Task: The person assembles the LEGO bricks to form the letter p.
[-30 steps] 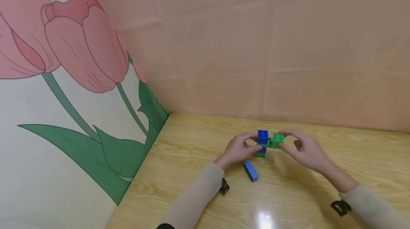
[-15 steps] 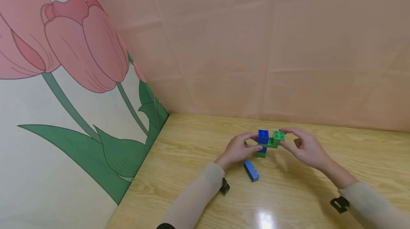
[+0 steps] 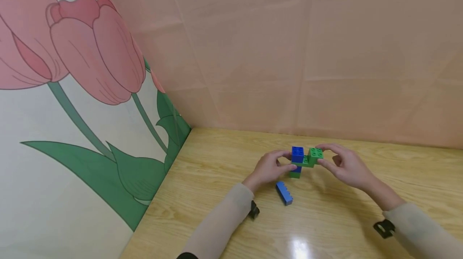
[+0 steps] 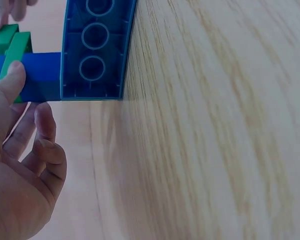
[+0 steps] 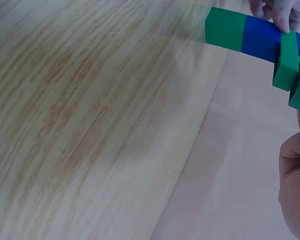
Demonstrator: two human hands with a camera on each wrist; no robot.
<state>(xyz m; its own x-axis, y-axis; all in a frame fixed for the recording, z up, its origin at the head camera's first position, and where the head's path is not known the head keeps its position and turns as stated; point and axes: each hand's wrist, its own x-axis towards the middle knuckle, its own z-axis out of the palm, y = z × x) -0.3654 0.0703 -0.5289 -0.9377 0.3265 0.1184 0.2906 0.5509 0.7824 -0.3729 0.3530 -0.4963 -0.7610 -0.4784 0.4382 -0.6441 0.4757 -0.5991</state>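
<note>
Moving only slightly: the green end brick (image 3: 316, 154). Compared with a second ago, it has been shifted a touch outward and upward, and the gap to the top blue brick (image 3: 298, 157) has been widened a little. More of the green strip (image 3: 305, 164) is exposed between them. Left side unchanged in that time.

Right hand (image 3: 349, 168): thumb and index are closed to a pinch on the green end brick, nothing else held. Left hand (image 3: 267, 167): stack is pinched between thumb and index, thumb laid against the green strip; remaining fingers loosely bent, nothing in them.

Stack is held upright toward the far part of the table (image 3: 224, 162). Order from the bottom: green base brick (image 3: 295, 175), lower blue brick (image 3: 298, 169), green strip, top blue brick, with the green end brick at the strip's right end. It is seen jutting past the strip's end in the right wrist view. Seating can't be confirmed; the joint is partly covered by fingers.

Reading: position is probably being adjusted, so that joint shouldn't be counted as finished.

Loose blue brick (image 3: 284, 193) is left lying on the table, nearer the wearer than the stack, held by neither hand; its hollow underside is shown in the left wrist view.
</note>
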